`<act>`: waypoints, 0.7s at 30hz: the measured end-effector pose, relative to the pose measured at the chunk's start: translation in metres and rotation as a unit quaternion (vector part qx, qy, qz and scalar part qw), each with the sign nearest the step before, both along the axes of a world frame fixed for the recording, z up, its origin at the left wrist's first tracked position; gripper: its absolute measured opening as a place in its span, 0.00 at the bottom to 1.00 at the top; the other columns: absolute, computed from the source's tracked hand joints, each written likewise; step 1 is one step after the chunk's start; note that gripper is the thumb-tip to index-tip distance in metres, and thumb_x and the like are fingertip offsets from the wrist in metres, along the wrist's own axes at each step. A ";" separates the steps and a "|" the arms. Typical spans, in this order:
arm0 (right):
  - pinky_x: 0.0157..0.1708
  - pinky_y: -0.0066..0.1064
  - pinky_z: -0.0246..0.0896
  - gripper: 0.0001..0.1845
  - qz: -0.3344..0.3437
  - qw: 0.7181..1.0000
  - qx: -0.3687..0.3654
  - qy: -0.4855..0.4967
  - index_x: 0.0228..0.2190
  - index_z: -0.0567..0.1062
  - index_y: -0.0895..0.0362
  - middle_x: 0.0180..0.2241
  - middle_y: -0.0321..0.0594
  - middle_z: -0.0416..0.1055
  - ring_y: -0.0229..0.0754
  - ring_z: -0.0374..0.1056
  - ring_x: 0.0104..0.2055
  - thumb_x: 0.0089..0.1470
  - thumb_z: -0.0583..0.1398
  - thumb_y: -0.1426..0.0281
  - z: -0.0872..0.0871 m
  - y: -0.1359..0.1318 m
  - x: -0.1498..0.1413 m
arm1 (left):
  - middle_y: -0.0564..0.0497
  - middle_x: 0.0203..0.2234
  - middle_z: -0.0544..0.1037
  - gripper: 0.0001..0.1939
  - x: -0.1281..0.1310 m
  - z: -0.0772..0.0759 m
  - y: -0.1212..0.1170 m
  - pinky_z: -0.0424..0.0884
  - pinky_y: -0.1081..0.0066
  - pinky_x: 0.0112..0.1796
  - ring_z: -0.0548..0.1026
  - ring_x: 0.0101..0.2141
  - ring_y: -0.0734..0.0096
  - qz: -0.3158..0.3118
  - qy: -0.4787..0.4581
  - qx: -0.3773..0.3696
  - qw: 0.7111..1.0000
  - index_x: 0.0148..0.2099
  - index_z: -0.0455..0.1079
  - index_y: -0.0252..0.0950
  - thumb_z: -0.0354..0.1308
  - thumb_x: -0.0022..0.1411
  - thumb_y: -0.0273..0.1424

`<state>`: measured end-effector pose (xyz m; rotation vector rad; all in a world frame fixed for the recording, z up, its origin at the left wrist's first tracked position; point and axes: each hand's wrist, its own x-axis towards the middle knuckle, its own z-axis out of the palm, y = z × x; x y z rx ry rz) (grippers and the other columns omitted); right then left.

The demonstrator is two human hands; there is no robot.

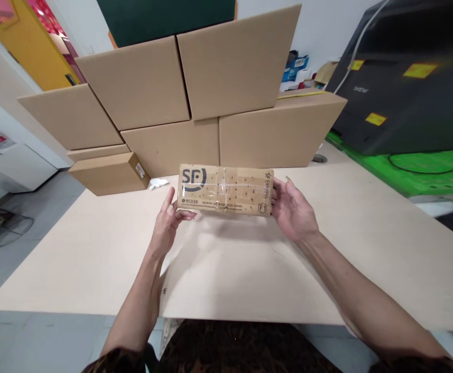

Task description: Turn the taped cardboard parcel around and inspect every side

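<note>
A small brown cardboard box (226, 190) with SF Express print and clear tape is held up over the pale table (226, 280). Its long printed side faces me. My left hand (167, 223) supports the left end, thumb up along the edge and fingers reaching under the bottom corner. At the opposite end, my right hand (294, 210) grips the box, its fingertips partly hidden behind it. A shadow lies on the tabletop beneath.
Stacked plain cartons (234, 67) line the back of the table. A flatter carton (108, 173) sits at the left, beside a crumpled white scrap (158, 183). A tape roll (319, 158) lies at the back right, near a large black Brother-marked case (397, 103) on a green surface.
</note>
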<state>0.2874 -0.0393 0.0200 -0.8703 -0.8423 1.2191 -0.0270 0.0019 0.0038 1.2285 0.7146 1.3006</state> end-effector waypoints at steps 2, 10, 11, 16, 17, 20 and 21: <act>0.54 0.54 0.76 0.27 -0.015 1.000 0.003 0.013 0.45 0.80 0.45 0.48 0.41 0.84 0.60 0.75 0.61 0.56 0.62 0.40 -0.003 0.003 0.002 | 0.39 0.62 0.80 0.43 -0.001 0.000 -0.001 0.79 0.64 0.38 0.81 0.30 0.70 0.020 0.005 0.025 0.999 0.73 0.66 0.47 0.70 0.61 0.54; 0.55 0.57 0.76 0.22 0.008 0.997 -0.033 0.066 0.43 0.79 0.46 0.48 0.40 0.85 0.59 0.76 0.62 0.58 0.64 0.44 -0.013 0.012 -0.001 | 0.47 0.63 0.80 0.29 -0.002 0.006 -0.009 0.72 0.55 0.56 0.78 0.51 0.55 0.150 0.227 0.188 0.944 0.65 0.76 0.52 0.71 0.63 0.44; 0.54 0.58 0.76 0.23 0.028 0.997 -0.035 0.060 0.43 0.79 0.46 0.48 0.42 0.85 0.60 0.76 0.61 0.58 0.63 0.43 -0.013 0.011 -0.001 | 0.48 0.62 0.81 0.28 -0.001 0.007 -0.009 0.67 0.51 0.63 0.76 0.57 0.52 0.168 0.246 0.201 0.933 0.64 0.78 0.52 0.72 0.62 0.43; 0.49 0.58 0.76 0.29 0.108 0.992 -0.054 0.023 0.47 0.80 0.47 0.45 0.46 0.84 0.60 0.80 0.54 0.60 0.58 0.39 -0.013 0.006 -0.001 | 0.48 0.72 0.68 0.39 0.004 0.000 -0.004 0.54 0.50 0.71 0.60 0.73 0.47 0.185 0.188 0.162 0.951 0.69 0.71 0.52 0.76 0.57 0.41; 0.47 0.55 0.77 0.29 0.109 0.992 -0.058 0.020 0.48 0.80 0.46 0.43 0.45 0.84 0.58 0.80 0.50 0.60 0.59 0.39 -0.014 0.005 0.000 | 0.47 0.74 0.66 0.42 0.004 -0.002 -0.003 0.55 0.52 0.71 0.60 0.73 0.47 0.183 0.179 0.147 0.955 0.71 0.69 0.52 0.76 0.57 0.41; 0.39 0.44 0.77 0.30 0.096 0.993 -0.061 0.020 0.49 0.82 0.47 0.40 0.41 0.82 0.50 0.78 0.41 0.58 0.62 0.39 -0.017 0.004 0.001 | 0.44 0.71 0.69 0.45 0.004 -0.006 0.000 0.65 0.56 0.63 0.70 0.65 0.50 0.186 0.194 0.113 0.957 0.74 0.65 0.50 0.76 0.57 0.41; 0.38 0.41 0.76 0.29 0.089 0.994 -0.060 0.020 0.48 0.83 0.47 0.39 0.41 0.81 0.48 0.77 0.39 0.57 0.64 0.40 -0.018 0.004 0.001 | 0.43 0.70 0.71 0.46 0.003 -0.007 0.001 0.68 0.57 0.60 0.72 0.61 0.52 0.185 0.198 0.102 0.957 0.74 0.65 0.49 0.76 0.57 0.42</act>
